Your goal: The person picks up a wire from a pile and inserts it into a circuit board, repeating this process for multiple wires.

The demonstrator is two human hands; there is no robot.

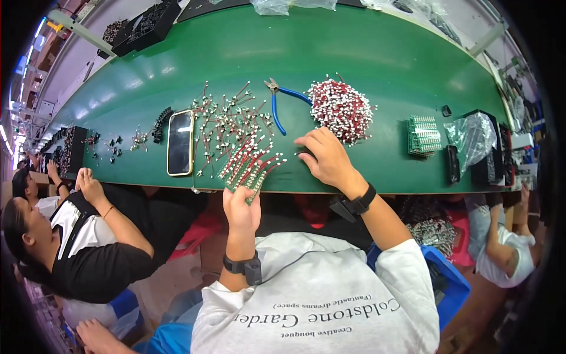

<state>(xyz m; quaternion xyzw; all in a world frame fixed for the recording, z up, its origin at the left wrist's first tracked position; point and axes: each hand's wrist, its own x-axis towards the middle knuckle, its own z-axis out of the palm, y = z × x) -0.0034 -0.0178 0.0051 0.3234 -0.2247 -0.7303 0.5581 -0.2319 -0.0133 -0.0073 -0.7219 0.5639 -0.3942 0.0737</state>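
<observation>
My left hand point(240, 209) grips a green circuit board panel point(243, 174) by its near end, at the table's front edge. Rows of short red wires with white connectors stick up from the panel. My right hand point(327, 156) is to the right, apart from the panel, its thumb and fingers curled in. Something small and dark shows between them, too little to name. Just beyond that hand lies a dense heap of red wires with white connectors point(341, 109). Blue-handled cutting pliers point(277, 106) lie spread beside the heap. Loose wired pieces point(230, 121) are scattered beyond the panel.
A phone point(181, 143) lies left of the loose pieces. Stacked green boards point(424, 135) and a clear plastic bag point(473, 138) sit on the right. A black tray point(147, 26) stands at the far left. A person point(88, 236) sits close on my left.
</observation>
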